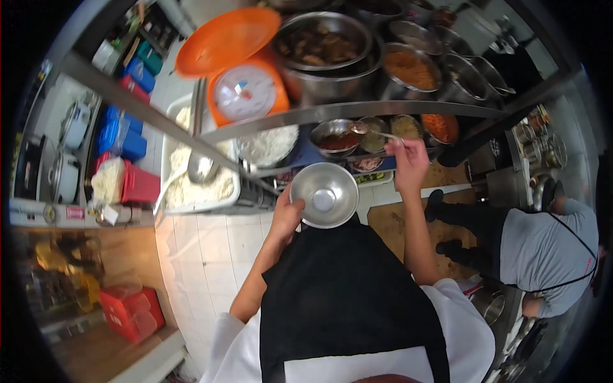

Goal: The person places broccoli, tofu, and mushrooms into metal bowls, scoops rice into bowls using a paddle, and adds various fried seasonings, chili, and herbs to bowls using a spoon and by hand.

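My left hand [285,219] grips the left rim of a shiny steel bowl [324,195], thumb over the edge. The bowl has nothing in it and hangs in front of my black apron. Raised to the right, my right hand [410,165] pinches the handle end of a metal spoon [375,132]. The spoon's head points left, close to a steel bowl of dark red sauce [338,138] and a container of greenish stuff [373,134] on the lower shelf. Whatever the spoon carries is too small to make out.
An orange scale [246,92] and a pot of dark chunks [325,45] stand on the metal shelf [351,113] above. Shredded orange food [440,127] sits at right. A white tub of rice [207,195] holds a ladle [201,167]. A co-worker [543,249] bends at the right counter.
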